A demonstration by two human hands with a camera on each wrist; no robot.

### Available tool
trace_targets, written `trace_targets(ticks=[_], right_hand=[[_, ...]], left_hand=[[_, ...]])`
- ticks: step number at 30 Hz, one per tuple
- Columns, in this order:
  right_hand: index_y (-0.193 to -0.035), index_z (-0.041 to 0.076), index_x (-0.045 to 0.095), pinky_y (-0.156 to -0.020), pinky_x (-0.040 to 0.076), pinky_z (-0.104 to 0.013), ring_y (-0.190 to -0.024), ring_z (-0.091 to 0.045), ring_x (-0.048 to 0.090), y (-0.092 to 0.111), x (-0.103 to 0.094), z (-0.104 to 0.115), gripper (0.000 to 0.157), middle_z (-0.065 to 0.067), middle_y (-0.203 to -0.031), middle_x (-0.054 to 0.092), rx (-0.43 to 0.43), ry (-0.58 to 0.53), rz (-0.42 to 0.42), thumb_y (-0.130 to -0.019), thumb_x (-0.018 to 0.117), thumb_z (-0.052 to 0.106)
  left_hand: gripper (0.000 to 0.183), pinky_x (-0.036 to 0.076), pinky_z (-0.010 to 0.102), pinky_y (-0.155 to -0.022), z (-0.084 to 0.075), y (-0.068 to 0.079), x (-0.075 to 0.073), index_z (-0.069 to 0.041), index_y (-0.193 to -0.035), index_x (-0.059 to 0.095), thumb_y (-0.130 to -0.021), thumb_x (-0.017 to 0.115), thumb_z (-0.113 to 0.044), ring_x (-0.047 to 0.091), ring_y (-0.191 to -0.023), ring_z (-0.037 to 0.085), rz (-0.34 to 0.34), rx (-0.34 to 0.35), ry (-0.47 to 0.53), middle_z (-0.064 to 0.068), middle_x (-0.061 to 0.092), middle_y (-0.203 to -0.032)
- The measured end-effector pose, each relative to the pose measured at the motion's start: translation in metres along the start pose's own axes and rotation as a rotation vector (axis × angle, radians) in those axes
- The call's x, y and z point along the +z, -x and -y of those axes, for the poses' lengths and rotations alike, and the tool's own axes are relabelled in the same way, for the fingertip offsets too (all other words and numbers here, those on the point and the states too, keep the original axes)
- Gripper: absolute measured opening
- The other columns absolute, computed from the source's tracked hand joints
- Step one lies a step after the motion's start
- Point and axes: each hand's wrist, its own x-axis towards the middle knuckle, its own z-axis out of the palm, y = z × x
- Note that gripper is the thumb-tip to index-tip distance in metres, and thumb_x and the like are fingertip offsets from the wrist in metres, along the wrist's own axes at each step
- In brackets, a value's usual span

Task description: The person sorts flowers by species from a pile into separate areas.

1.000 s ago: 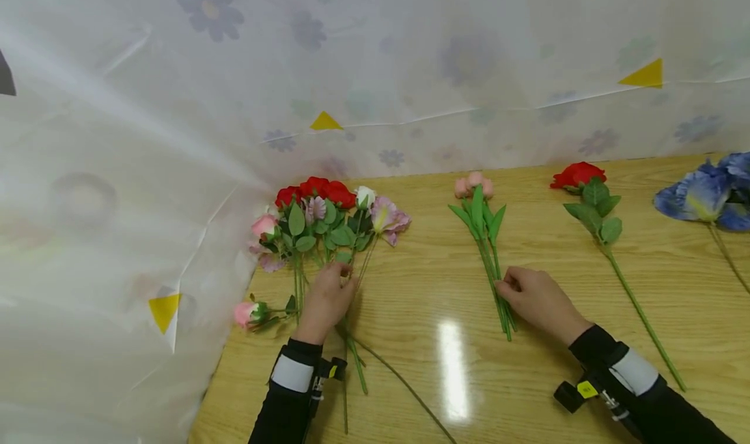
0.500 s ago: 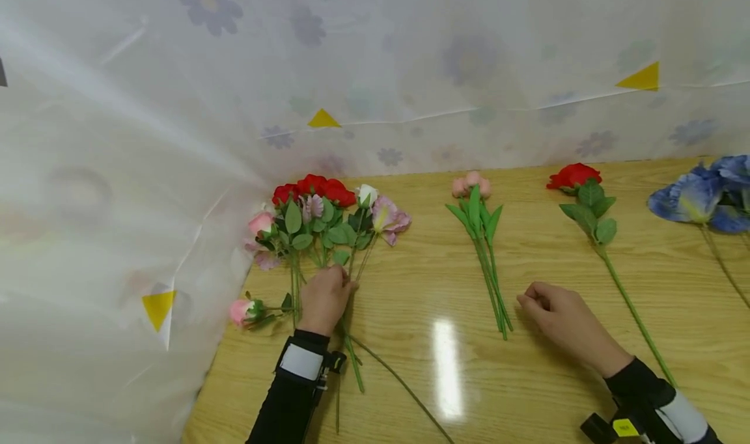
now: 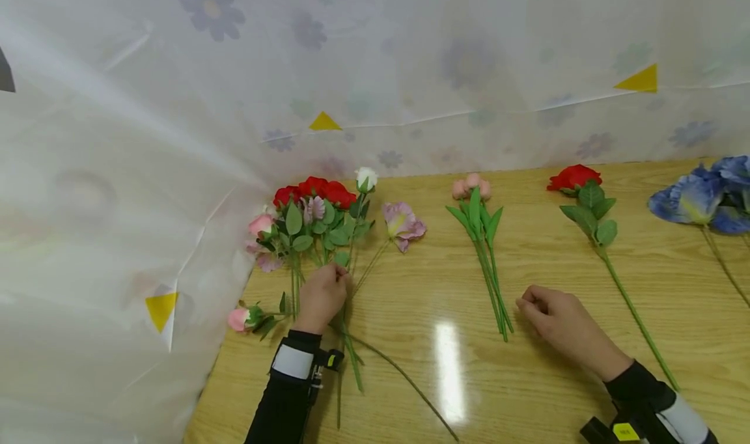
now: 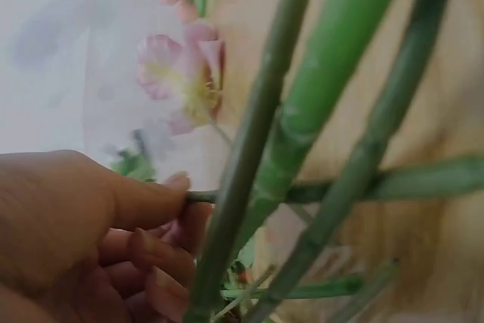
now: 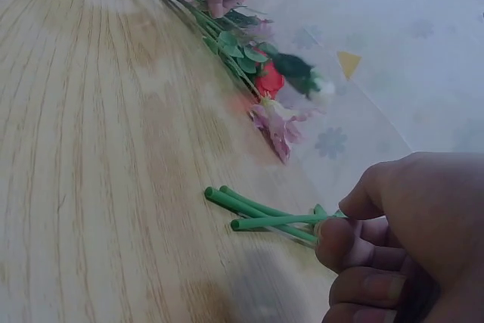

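My left hand [image 3: 321, 297] pinches a stem between thumb and fingers over the bunch of flowers at the left; the stem appears to belong to the white rose [image 3: 366, 179]. In the left wrist view, several green stems [image 4: 318, 58] cross close in front of the fingers. The white rose is blurred in the right wrist view. Just right of the bunch lies a purple flower [image 3: 403, 226]. My right hand [image 3: 565, 323] holds nothing, its fingers loosely curled, apart from the pink tulips' stems [image 3: 492, 281]. The tulip heads [image 3: 471, 187] point to the back.
Red roses [image 3: 313, 193] and a pink rose [image 3: 260, 224] are in the left bunch, with another pink rose [image 3: 239, 320] below. Further right lie a single red rose [image 3: 575, 178] and blue flowers [image 3: 691, 196]. A patterned sheet [image 3: 445, 73] bounds the wooden table's back.
My right hand has let go of the tulip stems and moved right. The white rose has shifted toward the back, and the purple flower has swung right, away from the bunch.
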Motion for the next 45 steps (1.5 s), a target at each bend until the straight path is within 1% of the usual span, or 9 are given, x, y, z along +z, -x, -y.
trace_targets(ticks=[5, 10, 15, 23, 26, 29, 34, 38, 45], right_hand=[[-0.088, 0.009, 0.063, -0.046, 0.035, -0.026, -0.047, -0.009, 0.041, 0.002, 0.001, 0.003, 0.026, 0.003, -0.057, 0.047, -0.025, -0.003, -0.015, -0.105, 0.051, 0.025], [-0.086, 0.011, 0.063, -0.046, 0.035, -0.025, -0.047, -0.007, 0.041, -0.001, 0.003, 0.008, 0.025, 0.005, -0.057, 0.046, -0.082, -0.007, -0.034, -0.105, 0.052, 0.024], [-0.087, 0.010, 0.063, -0.046, 0.036, -0.025, -0.048, -0.007, 0.043, -0.002, 0.004, 0.011, 0.025, 0.005, -0.058, 0.048, -0.083, -0.018, -0.025, -0.105, 0.052, 0.024], [-0.086, 0.011, 0.064, -0.046, 0.035, -0.024, -0.048, -0.006, 0.042, -0.001, 0.003, 0.015, 0.024, 0.005, -0.058, 0.049, -0.097, -0.022, -0.019, -0.104, 0.053, 0.023], [-0.087, 0.011, 0.063, -0.046, 0.035, -0.023, -0.049, -0.005, 0.042, 0.000, 0.005, 0.017, 0.022, 0.006, -0.059, 0.049, -0.124, -0.033, -0.011, -0.104, 0.053, 0.021], [-0.087, 0.011, 0.063, -0.047, 0.035, -0.023, -0.049, -0.004, 0.042, 0.001, 0.008, 0.024, 0.020, 0.006, -0.060, 0.049, -0.172, -0.070, 0.001, -0.104, 0.054, 0.017], [-0.096, 0.009, 0.063, -0.048, 0.039, -0.024, -0.051, -0.007, 0.046, -0.001, 0.014, 0.043, 0.014, 0.001, -0.064, 0.054, -0.253, -0.190, 0.037, -0.104, 0.053, 0.016], [-0.104, 0.010, 0.062, -0.050, 0.042, -0.025, -0.054, -0.013, 0.050, 0.000, 0.016, 0.055, 0.013, 0.001, -0.068, 0.056, -0.295, -0.287, 0.060, -0.105, 0.050, 0.013], [-0.090, 0.015, 0.057, -0.046, 0.037, -0.023, -0.050, -0.005, 0.041, 0.008, 0.016, 0.056, 0.016, 0.000, -0.065, 0.052, -0.321, -0.277, 0.044, -0.104, 0.051, 0.009]], left_hand=[[0.021, 0.041, 0.029, -0.051, -0.009, -0.004, -0.011, -0.008, -0.102, 0.067, -0.100, 0.061, -0.028, 0.054, -0.057, 0.015, -0.025, -0.021, 0.128, 0.009, 0.070, -0.089], [0.020, 0.047, 0.032, -0.059, -0.025, -0.006, -0.025, -0.006, -0.105, 0.068, -0.099, 0.063, -0.024, 0.062, -0.069, 0.020, -0.140, 0.068, 0.198, 0.011, 0.070, -0.093], [0.018, 0.042, 0.030, -0.057, -0.040, -0.009, -0.034, -0.006, -0.107, 0.066, -0.100, 0.061, -0.022, 0.054, -0.063, 0.017, -0.202, 0.150, 0.277, 0.009, 0.068, -0.094], [0.024, 0.036, 0.026, -0.055, -0.069, -0.009, -0.043, -0.006, -0.112, 0.065, -0.101, 0.059, -0.027, 0.047, -0.060, 0.016, -0.270, 0.262, 0.546, 0.008, 0.065, -0.090], [0.023, 0.037, 0.025, -0.056, -0.083, -0.008, -0.041, -0.006, -0.112, 0.065, -0.101, 0.059, -0.025, 0.048, -0.061, 0.014, -0.220, 0.260, 0.654, 0.009, 0.065, -0.093], [0.021, 0.036, 0.024, -0.054, -0.097, -0.005, -0.033, -0.006, -0.110, 0.064, -0.101, 0.060, -0.024, 0.049, -0.060, 0.011, -0.110, 0.254, 0.738, 0.010, 0.066, -0.096], [0.023, 0.040, 0.023, -0.055, -0.124, 0.003, -0.005, -0.009, -0.107, 0.066, -0.098, 0.063, -0.030, 0.055, -0.064, 0.006, 0.110, 0.253, 0.828, 0.011, 0.068, -0.097], [0.024, 0.047, 0.021, -0.063, -0.144, 0.009, 0.017, -0.009, -0.105, 0.066, -0.097, 0.065, -0.032, 0.063, -0.075, 0.005, 0.228, 0.268, 0.862, 0.008, 0.069, -0.099], [0.019, 0.044, 0.019, -0.056, -0.163, 0.017, 0.037, -0.014, -0.100, 0.068, -0.096, 0.067, -0.032, 0.056, -0.064, 0.006, 0.283, 0.313, 0.839, 0.000, 0.067, -0.087]])
